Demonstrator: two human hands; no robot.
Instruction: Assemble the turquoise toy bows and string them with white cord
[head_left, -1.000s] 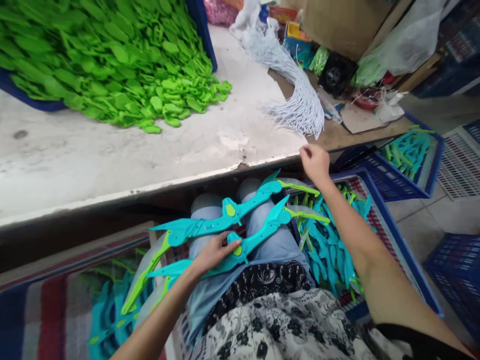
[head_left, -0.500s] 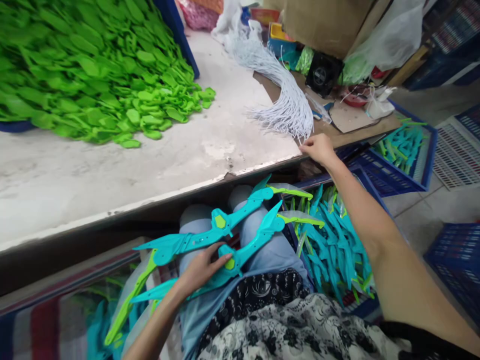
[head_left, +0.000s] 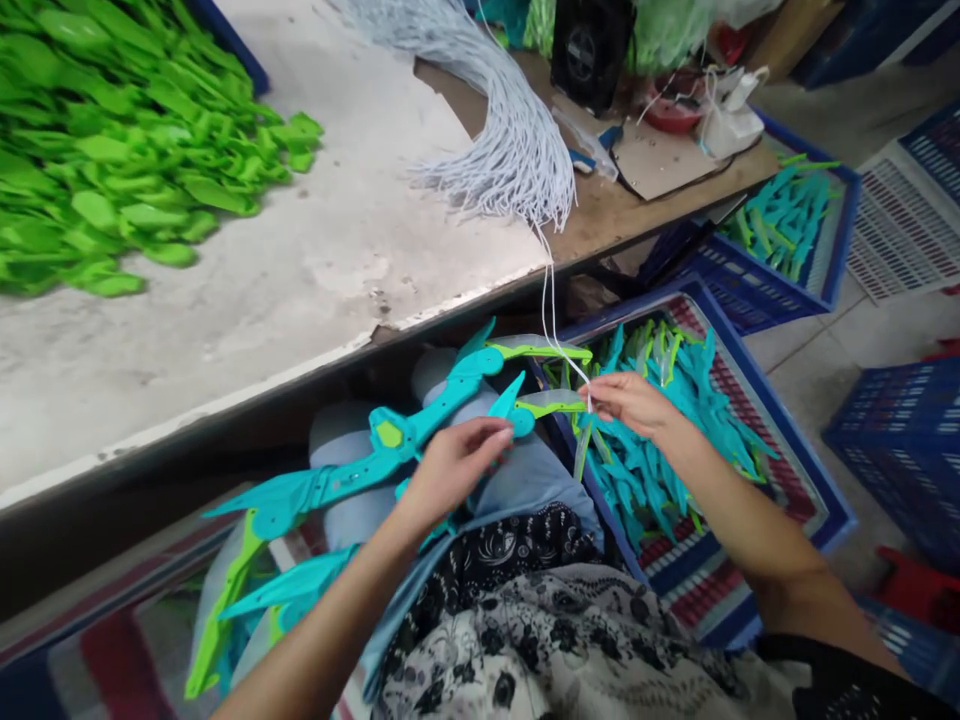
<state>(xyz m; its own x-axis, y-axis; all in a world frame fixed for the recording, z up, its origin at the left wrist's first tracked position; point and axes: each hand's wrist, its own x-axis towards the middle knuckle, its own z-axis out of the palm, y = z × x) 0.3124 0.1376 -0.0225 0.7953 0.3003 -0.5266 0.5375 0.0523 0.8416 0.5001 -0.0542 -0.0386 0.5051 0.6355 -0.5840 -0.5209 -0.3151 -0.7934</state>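
White cord being drawn down from the surface to the nearer bow

The right hand [head_left: 626,400] is being brought back from the edge of the surface [head_left: 300,260], and white cord [head_left: 553,300], showing as two strands, is being trailed from the bundle [head_left: 525,140]. The left hand [head_left: 461,460] is being shifted from the middle of the nearer bow [head_left: 519,422] towards its right end. Cord and bow, it is judged, are now being brought together.

The right grip is being kept closed, the cord pinched between thumb and fingers beside the tip of the lime limb [head_left: 555,403]. The left fingers are being curled over the bow; whether they are firmly closed on it cannot be told. Both bows are being supported across the lap, the farther bow [head_left: 424,425] untouched. Both forearms are being angled inward.
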